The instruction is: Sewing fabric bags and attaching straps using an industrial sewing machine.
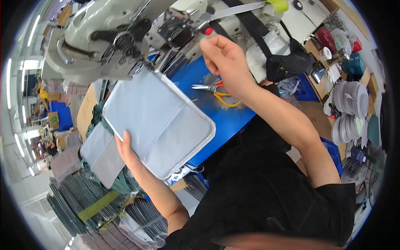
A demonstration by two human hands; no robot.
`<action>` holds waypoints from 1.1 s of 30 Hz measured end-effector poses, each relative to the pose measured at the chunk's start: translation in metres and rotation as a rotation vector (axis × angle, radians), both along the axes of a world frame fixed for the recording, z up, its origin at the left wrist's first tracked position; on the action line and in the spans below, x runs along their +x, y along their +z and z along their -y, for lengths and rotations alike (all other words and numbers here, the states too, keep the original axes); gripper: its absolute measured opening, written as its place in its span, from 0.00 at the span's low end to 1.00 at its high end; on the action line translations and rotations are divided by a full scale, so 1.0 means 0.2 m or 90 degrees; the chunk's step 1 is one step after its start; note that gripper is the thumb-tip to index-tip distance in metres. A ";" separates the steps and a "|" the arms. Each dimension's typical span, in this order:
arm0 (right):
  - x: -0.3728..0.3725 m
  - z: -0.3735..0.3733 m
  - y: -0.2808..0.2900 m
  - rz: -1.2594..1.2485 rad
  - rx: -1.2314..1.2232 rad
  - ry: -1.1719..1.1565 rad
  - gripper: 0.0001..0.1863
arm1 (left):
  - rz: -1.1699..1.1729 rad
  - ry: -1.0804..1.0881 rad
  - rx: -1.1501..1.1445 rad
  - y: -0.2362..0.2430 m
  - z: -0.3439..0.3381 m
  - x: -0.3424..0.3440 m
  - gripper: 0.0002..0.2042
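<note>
A flat light-grey fabric panel [154,112] with rounded corners and a pale bound edge lies tilted under the sewing machine [91,41]; its top edge meets the needle and presser-foot area. My left hand [128,152] grips the panel's lower left edge, thumb on top and the other fingers partly hidden beneath. My right hand [225,60] is raised right of the machine head, fingers curled, just below a red knob [208,31]. Whatever those fingers hold, if anything, is hidden. Scissors [223,96] with yellow-orange handles lie on the blue work surface [227,131] below that hand.
Stacked grey panels [71,204] stand at lower left, with another grey panel [102,152] hanging over dark green fabric. A black bag [287,66] sits beyond my right forearm. Rolls of pale tape [350,98] pile up at the right. White tape [237,10] stretches across the top.
</note>
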State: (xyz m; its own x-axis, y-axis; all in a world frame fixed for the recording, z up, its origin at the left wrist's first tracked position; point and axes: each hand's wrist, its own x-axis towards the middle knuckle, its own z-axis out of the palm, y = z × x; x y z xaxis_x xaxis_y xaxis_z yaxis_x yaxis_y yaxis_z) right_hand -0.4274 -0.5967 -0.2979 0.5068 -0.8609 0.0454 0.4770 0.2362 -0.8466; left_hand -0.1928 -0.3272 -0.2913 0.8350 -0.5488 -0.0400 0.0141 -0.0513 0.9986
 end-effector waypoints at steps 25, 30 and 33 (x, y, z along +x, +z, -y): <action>0.15 -0.32 -0.12 0.173 0.236 0.318 0.25 | 0.095 -0.012 -0.022 0.10 0.03 -0.10 0.29; 0.27 -0.26 -0.07 0.155 0.277 0.253 0.21 | 0.091 -0.022 -0.026 0.12 0.13 0.01 0.28; 0.18 -0.13 -0.08 0.030 0.125 0.320 0.17 | 0.084 -0.021 -0.043 0.12 0.18 0.07 0.27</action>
